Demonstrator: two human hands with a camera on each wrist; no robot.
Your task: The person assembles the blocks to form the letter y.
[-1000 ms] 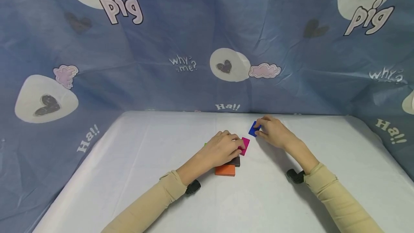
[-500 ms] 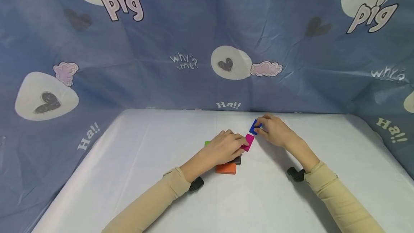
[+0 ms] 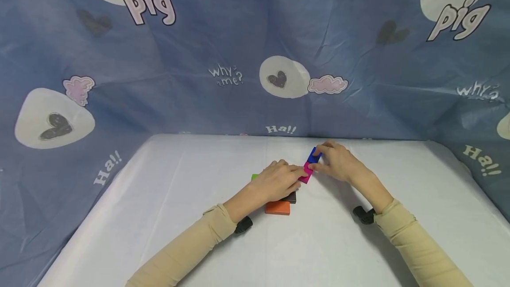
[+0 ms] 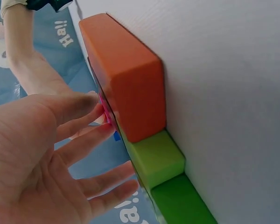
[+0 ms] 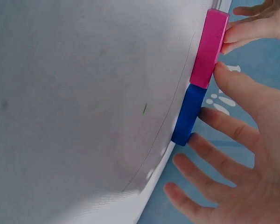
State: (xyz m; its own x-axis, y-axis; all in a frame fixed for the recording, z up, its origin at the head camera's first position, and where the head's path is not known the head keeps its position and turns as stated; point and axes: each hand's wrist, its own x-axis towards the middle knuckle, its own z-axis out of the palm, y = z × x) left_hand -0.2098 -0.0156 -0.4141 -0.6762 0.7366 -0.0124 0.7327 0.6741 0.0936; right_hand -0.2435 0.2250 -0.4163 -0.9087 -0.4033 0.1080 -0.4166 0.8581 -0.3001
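In the head view a pink block (image 3: pixel 304 179) and a blue block (image 3: pixel 314 157) lie flat, end to end and touching. My left hand (image 3: pixel 275 183) rests its fingertips on the pink block. With the thumb on the pink block near the join and fingertips on the blue one, my right hand (image 3: pixel 338 161) presses from above. Both hands' fingers are fairly straight. Under and beside my left hand lie a black block (image 3: pixel 291 197) and an orange block (image 3: pixel 277 208). The left wrist view shows a light green block (image 4: pixel 158 161) and a dark green block (image 4: pixel 182 200) past the orange one.
White cloth covers the table (image 3: pixel 199 167). A blue printed curtain (image 3: pixel 239 34) hangs along its far edge. Black wrist devices (image 3: pixel 364 215) sit under both forearms. My left hand hides part of the block group.
My left hand has slid the pink block away and rightward until it meets the blue block's near end. My right thumb has moved from the blue block onto the pink one.
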